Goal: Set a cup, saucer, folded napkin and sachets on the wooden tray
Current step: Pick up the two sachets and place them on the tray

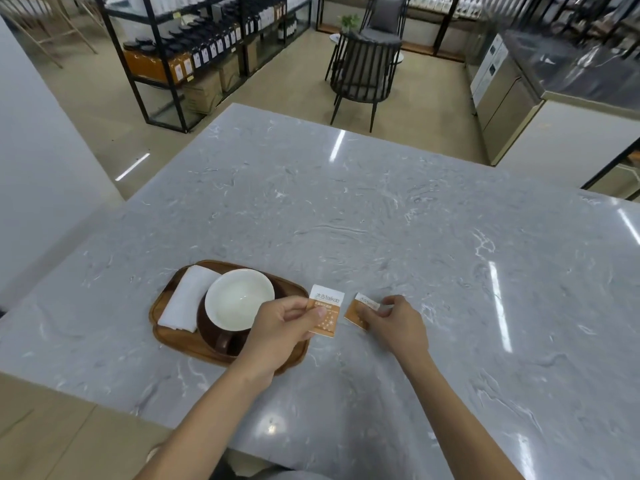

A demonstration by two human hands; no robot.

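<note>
Head view: left hand (277, 327) pinches one sachet (325, 311) just right of the wooden tray (166, 303), right hand (394, 320) grips the second sachet (358, 311) farther right.

Big grey marble counter (381, 209) here. Behind it there's a black slatted chair (363, 71), plus black shelving (194, 46) full of bottles.

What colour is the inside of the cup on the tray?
White inside, dark brown outside; the cup shows clearly in the head view, on the wooden tray.
</note>
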